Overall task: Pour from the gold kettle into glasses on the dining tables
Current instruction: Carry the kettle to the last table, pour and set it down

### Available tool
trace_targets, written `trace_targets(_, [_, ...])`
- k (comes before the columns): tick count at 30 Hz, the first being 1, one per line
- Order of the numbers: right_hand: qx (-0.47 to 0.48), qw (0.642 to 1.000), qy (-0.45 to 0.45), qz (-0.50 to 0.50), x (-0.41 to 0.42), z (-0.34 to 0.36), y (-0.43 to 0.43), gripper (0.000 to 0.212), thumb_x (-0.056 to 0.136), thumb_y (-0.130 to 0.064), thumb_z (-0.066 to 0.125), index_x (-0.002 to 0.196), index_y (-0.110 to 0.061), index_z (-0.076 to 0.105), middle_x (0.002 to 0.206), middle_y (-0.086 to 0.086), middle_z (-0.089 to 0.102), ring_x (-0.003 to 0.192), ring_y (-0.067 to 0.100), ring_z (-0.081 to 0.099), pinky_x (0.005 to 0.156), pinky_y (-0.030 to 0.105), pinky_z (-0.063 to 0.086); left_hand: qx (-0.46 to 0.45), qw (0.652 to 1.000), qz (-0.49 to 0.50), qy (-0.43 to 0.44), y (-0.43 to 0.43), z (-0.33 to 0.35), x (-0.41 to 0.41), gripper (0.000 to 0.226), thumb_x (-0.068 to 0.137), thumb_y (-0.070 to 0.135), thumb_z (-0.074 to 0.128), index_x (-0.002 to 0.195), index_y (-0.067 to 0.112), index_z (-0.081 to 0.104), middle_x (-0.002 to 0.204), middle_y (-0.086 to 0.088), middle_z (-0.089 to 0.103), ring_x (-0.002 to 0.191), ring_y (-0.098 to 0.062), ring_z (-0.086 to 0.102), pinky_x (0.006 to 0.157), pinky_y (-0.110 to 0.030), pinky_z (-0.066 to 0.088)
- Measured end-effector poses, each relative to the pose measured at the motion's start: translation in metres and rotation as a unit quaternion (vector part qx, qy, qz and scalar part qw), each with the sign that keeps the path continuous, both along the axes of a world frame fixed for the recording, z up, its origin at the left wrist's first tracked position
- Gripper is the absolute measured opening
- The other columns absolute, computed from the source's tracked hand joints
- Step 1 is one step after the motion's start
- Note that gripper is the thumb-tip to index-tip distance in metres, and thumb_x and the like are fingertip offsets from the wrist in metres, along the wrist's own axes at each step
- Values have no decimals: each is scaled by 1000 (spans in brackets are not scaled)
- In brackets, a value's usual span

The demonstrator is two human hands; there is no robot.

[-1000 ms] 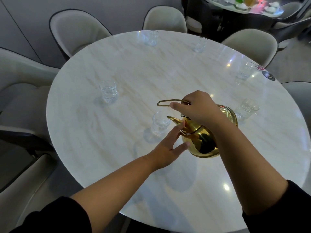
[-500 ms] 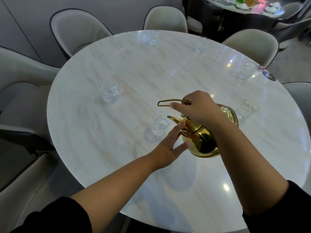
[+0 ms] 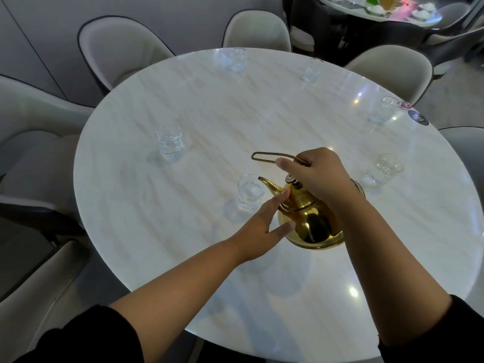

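My right hand [image 3: 318, 176] grips the wire handle of the gold kettle [image 3: 310, 222], which hangs tilted above the round marble table [image 3: 209, 121] with its spout over a clear glass [image 3: 248, 192]. My left hand [image 3: 262, 225] rests flat against the kettle's left side, fingers spread, one fingertip near the base of the spout. No stream shows at the spout. Another glass [image 3: 169, 142] stands to the left, and a third [image 3: 385, 170] to the right of the kettle.
More glasses stand along the far rim: [image 3: 239, 58], [image 3: 311, 70], [image 3: 383, 108]. Two round stickers [image 3: 417, 117] lie at the right edge. Beige chairs [image 3: 117, 48] ring the table. A second laid table [image 3: 379, 9] is at the back right.
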State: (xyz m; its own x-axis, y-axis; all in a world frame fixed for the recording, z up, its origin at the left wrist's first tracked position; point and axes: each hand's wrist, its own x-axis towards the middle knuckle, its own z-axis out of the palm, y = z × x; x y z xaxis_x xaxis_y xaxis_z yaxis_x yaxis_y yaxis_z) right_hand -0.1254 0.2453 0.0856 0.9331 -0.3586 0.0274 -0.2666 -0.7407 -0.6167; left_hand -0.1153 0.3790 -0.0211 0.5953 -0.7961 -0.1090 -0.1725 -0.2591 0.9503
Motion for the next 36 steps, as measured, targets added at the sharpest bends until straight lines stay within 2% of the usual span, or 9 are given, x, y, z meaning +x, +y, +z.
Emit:
trace_targets(4, [66, 996, -31, -46, -13, -12, -6, 44, 88, -37, 61, 55, -8, 52, 33, -12, 47, 35, 2, 44, 47, 21, 31, 29, 999, -21, -30, -1, -1, -2, 64, 93, 44, 46, 143, 48, 6, 157, 11, 11, 143, -10, 14, 104, -24, 19])
trace_targets(8, [123, 986, -79, -85, -27, -25, -12, 46, 86, -35, 64, 55, -5, 48, 45, -1, 33, 41, 9, 33, 47, 23, 28, 39, 998, -28, -52, -2, -4, -5, 68, 92, 44, 49, 144, 47, 6, 158, 10, 8, 144, -11, 13, 105, -25, 20])
trace_targets(12, [212, 961, -114, -134, -40, -39, -17, 48, 86, -34, 65, 52, -7, 43, 39, -9, 28, 36, 5, 26, 41, 17, 27, 54, 996, -34, -68, -4, -6, -6, 69, 93, 41, 51, 145, 45, 7, 159, 9, 4, 145, -11, 11, 109, -26, 19])
trace_targets(15, [264, 943, -135, -149, -51, -46, -22, 42, 86, -33, 65, 59, -4, 49, 46, 1, 28, 36, 7, 25, 43, 23, 26, 59, 995, -36, -75, -5, -6, -8, 68, 93, 39, 51, 146, 44, 9, 159, 9, 5, 144, -11, 12, 109, -27, 20])
trace_targets(19, [282, 935, -156, -148, -68, -51, -22, 44, 83, -34, 65, 53, -8, 44, 44, -1, 29, 35, 6, 26, 43, 20, 27, 71, 992, -38, -96, -6, -5, -20, 67, 94, 37, 50, 147, 39, 9, 159, 8, 6, 144, -11, 13, 107, -24, 20])
trace_targets(23, [323, 914, -172, -175, -88, -50, -28, 44, 79, -36, 65, 52, -10, 43, 49, 3, 26, 36, 7, 24, 43, 23, 25, 67, 992, -33, -105, -10, -3, -36, 66, 94, 32, 52, 147, 35, 14, 158, 8, 8, 144, -10, 14, 109, -23, 20])
trace_targets(30, [348, 900, -189, -180, -117, -51, -41, 44, 74, -39, 63, 47, -16, 37, 49, 2, 25, 38, 8, 23, 44, 22, 24, 65, 990, -41, -117, -14, -6, -66, 66, 94, 32, 52, 147, 38, 12, 158, 13, 4, 143, -7, 12, 104, -16, 22])
trace_targets(33, [348, 898, -198, -186, -122, -55, -46, 47, 81, -34, 65, 48, -16, 37, 50, 3, 25, 38, 7, 23, 45, 23, 24, 68, 989, -43, -124, -19, -7, -73, 66, 94, 32, 52, 147, 36, 13, 158, 12, 6, 143, -8, 14, 106, -18, 22])
trace_targets(36, [344, 894, -210, -197, -120, -61, -55, 45, 87, -29, 64, 53, -11, 40, 51, 5, 25, 40, 9, 22, 45, 24, 24, 68, 986, -43, -143, -26, -11, -72, 66, 94, 35, 52, 147, 38, 13, 158, 12, 7, 143, -10, 15, 112, -27, 24])
